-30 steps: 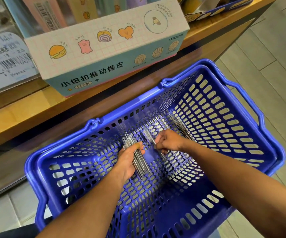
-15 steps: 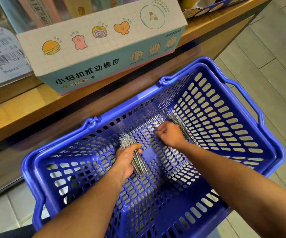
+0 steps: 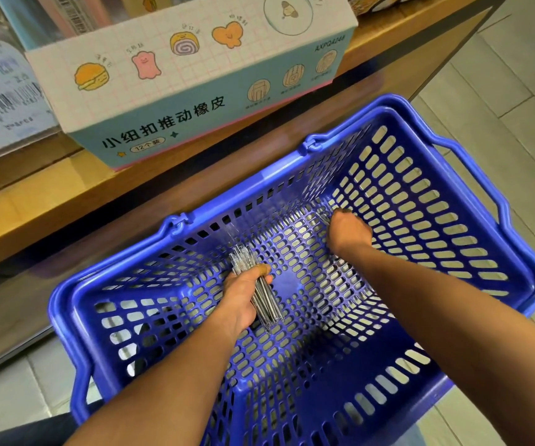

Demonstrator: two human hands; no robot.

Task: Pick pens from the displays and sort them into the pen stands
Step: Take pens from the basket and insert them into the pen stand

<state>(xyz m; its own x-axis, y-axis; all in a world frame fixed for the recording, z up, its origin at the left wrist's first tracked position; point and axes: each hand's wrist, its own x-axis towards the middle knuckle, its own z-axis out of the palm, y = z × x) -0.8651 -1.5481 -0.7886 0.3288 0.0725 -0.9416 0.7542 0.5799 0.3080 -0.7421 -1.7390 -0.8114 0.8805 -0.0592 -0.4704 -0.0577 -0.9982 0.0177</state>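
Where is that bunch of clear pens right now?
In the head view, the bunch of clear pens sits in the left hand, low inside the blue basket, left of centre.

The cardboard display box (image 3: pixel 192 78) on the wooden shelf carries the clearest print: its teal front band reads "小纽扣推动橡皮", with a small oval below it saying "12个装". Near the box's right end there is a code that looks like "AXPQ4246". Left of the box, a white price label (image 3: pixel 0 98) shows a barcode, but its figures are too blurred to read.
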